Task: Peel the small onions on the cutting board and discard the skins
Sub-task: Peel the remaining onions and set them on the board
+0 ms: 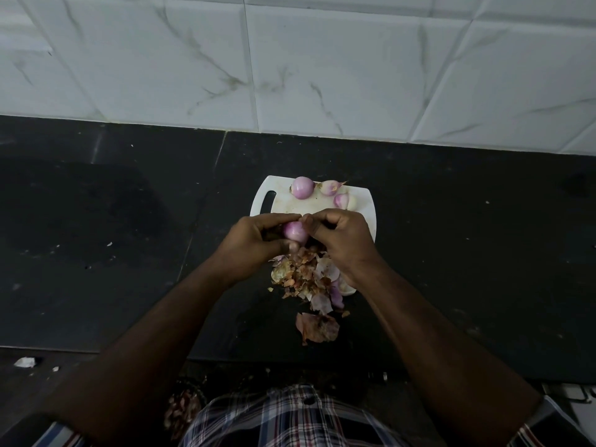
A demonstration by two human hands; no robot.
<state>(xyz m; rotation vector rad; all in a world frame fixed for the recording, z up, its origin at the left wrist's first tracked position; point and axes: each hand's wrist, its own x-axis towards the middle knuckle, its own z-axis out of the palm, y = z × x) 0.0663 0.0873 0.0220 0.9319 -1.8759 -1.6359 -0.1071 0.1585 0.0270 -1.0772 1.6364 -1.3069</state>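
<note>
Both hands, left hand (254, 240) and right hand (338, 237), have fingers curled around one glossy pink peeled onion (295, 231) over the white cutting board (364, 204); papery skins (309, 279) piled below on the tabletop (129, 221).

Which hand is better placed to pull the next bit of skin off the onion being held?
Probably the right hand. The left hand cradles the onion in its grip, while the right's fingertips pinch at the onion's top, above the skin pile on the cutting board.
</note>
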